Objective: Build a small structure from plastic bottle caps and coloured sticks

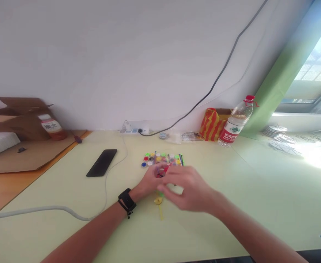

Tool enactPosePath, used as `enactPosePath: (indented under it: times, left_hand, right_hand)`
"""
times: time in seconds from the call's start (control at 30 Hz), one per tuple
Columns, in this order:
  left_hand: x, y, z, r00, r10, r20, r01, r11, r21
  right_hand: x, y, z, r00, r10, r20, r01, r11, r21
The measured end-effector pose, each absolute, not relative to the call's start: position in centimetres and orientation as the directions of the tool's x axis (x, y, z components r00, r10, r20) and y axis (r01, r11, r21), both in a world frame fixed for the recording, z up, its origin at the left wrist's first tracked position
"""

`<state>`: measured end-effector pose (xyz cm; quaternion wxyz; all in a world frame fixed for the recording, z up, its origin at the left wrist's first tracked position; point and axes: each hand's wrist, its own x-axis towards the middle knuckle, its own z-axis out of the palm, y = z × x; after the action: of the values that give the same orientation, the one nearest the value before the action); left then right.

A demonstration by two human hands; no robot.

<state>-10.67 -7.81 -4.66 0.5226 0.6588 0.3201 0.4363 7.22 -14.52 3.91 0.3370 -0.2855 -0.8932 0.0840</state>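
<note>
Near the middle of the pale table point(210, 204), my left hand point(151, 179) curls around a small dark and red piece point(159, 174). My right hand point(185, 184) is just right of it, smeared by motion, with thumb and forefinger close together; whether they hold anything is too blurred to tell. Behind both hands lies a group of small coloured round pieces point(149, 159), partly covered by my fingers. A yellow round piece with a thin stem point(158, 201) lies on the table below my hands, and something green shows just above it.
A black phone point(102, 163) and a white cable point(67, 210) lie to the left. At the back stand a power strip point(134, 130), a striped bag point(211, 125) and a large water bottle point(235, 126). Cardboard point(26, 153) and a drink bottle point(53, 128) are far left, stacked discs point(277, 130) far right.
</note>
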Motion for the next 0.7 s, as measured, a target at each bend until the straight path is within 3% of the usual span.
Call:
enactPosePath:
  times: [0.13, 0.33, 0.5, 0.7]
  left_hand:
    - [-10.6, -8.1, -4.8, 0.363, 0.905, 0.22, 0.013, -0.241, 0.971]
    - [-10.4, -8.4, -5.2, 0.476, 0.874, 0.096, 0.042, -0.132, 0.99]
    - [-10.4, -8.1, -5.3, 0.444, 0.884, 0.146, 0.055, -0.19, 0.98]
    - [-10.3, -8.1, -4.4, 0.375, 0.901, 0.219, 0.17, -0.3, 0.939]
  right_hand:
    - [6.2, -16.8, -0.5, -0.67, 0.687, 0.281, 0.637, 0.726, -0.257]
    - [6.1, -17.5, -3.5, -0.68, 0.717, 0.157, 0.644, 0.685, -0.34]
    - [8.0, -17.0, -2.9, -0.627, 0.746, 0.224, 0.527, 0.618, -0.583]
    - [10.6, -14.7, -0.4, -0.479, 0.864, 0.156, 0.235, 0.297, -0.925]
